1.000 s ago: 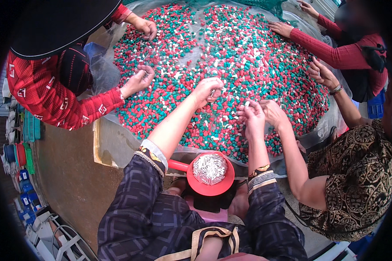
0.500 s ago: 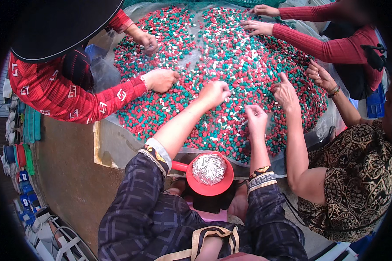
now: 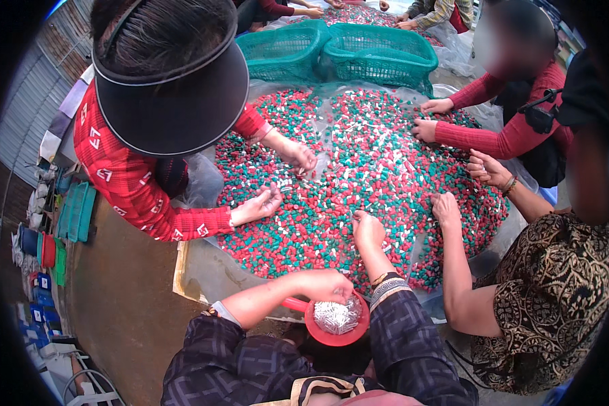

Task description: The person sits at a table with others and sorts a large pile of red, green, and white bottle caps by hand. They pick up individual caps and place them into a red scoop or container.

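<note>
A broad heap of small red and green cone-shaped pieces mixed with white slivers lies on clear plastic sheeting in front of me. Close to my body is a red long-handled dipper holding many thin white sticks. My left hand hangs over the dipper's far rim, fingers pinched and pointing down; what they hold, if anything, is too small to name. At the near part of the heap, my right hand has its fingertips pressed together; I cannot see what is between them.
A person in a red checked shirt works on the left; people in a red sweater and a patterned top reach in from the right. Two green baskets stand behind the heap. Another group sits farther back.
My left hand has come back from the heap to above the dipper. My right hand has shifted left over the heap. The view has tilted up, bringing the baskets into sight.
</note>
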The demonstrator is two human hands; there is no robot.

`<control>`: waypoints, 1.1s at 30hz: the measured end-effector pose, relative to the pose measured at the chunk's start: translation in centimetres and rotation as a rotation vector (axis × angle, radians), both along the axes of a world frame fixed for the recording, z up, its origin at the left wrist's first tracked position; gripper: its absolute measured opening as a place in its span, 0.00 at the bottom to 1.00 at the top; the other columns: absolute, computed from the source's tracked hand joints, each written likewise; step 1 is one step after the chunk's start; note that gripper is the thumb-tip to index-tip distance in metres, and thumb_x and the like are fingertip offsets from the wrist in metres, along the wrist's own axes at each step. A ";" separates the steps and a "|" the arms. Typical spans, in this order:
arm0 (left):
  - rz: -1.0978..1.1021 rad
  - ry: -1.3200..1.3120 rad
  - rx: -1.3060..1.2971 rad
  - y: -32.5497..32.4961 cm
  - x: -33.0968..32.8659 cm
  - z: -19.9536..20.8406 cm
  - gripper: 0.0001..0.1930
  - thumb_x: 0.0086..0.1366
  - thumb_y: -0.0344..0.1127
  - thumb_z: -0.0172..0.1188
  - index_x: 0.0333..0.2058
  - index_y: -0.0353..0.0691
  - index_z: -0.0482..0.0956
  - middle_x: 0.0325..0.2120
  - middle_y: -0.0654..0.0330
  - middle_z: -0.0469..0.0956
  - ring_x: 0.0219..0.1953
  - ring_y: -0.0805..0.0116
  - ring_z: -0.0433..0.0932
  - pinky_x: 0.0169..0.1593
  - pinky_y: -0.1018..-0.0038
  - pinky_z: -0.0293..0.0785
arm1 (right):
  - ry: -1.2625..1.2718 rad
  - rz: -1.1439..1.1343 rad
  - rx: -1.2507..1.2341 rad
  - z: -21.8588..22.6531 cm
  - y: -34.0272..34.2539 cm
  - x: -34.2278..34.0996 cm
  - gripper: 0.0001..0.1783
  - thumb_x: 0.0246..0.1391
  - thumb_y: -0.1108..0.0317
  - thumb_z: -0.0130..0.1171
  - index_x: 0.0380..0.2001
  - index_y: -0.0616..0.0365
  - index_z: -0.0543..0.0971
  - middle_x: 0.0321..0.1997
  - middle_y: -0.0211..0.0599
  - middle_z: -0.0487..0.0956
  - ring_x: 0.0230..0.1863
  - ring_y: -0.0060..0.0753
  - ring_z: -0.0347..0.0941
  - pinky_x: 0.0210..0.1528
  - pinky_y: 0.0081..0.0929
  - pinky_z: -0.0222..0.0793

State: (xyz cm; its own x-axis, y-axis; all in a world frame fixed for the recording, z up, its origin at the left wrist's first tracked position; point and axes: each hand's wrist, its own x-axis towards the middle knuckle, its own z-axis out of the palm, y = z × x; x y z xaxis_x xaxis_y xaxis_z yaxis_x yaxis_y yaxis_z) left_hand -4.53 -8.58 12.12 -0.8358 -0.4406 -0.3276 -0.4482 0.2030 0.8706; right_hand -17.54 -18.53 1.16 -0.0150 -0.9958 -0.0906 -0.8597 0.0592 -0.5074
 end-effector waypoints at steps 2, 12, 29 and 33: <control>-0.074 -0.261 -0.170 1.8 -1.0 0.2 0.06 0.56 0.31 0.55 0.32 0.40 0.77 0.22 0.48 0.76 0.30 0.52 0.78 0.32 0.60 0.71 | 0.008 0.005 0.017 0.5 -0.1 -0.6 0.08 0.46 0.62 0.61 0.32 0.44 0.83 0.30 0.40 0.81 0.34 0.43 0.78 0.37 0.39 0.73; 0.164 -0.303 -0.275 4.5 0.0 -0.2 0.10 0.49 0.28 0.60 0.33 0.36 0.79 0.32 0.51 0.78 0.38 0.53 0.78 0.41 0.61 0.74 | -0.342 -0.152 0.019 0.9 2.4 -3.0 0.10 0.49 0.60 0.58 0.33 0.49 0.83 0.29 0.41 0.81 0.33 0.39 0.79 0.35 0.34 0.72; 0.656 -0.413 -0.471 8.6 3.8 -2.6 0.28 0.54 0.57 0.60 0.45 0.40 0.76 0.43 0.50 0.76 0.50 0.55 0.73 0.52 0.61 0.67 | -0.599 0.181 0.353 9.9 15.6 -8.2 0.14 0.47 0.62 0.61 0.33 0.62 0.82 0.29 0.35 0.80 0.29 0.23 0.74 0.34 0.25 0.70; 0.662 -0.405 -0.501 10.7 3.8 -1.3 0.27 0.56 0.56 0.59 0.45 0.40 0.75 0.43 0.49 0.75 0.49 0.53 0.72 0.51 0.58 0.67 | -0.644 0.143 0.456 8.5 20.2 -7.3 0.25 0.49 0.66 0.59 0.51 0.63 0.72 0.34 0.41 0.80 0.32 0.23 0.75 0.33 0.25 0.72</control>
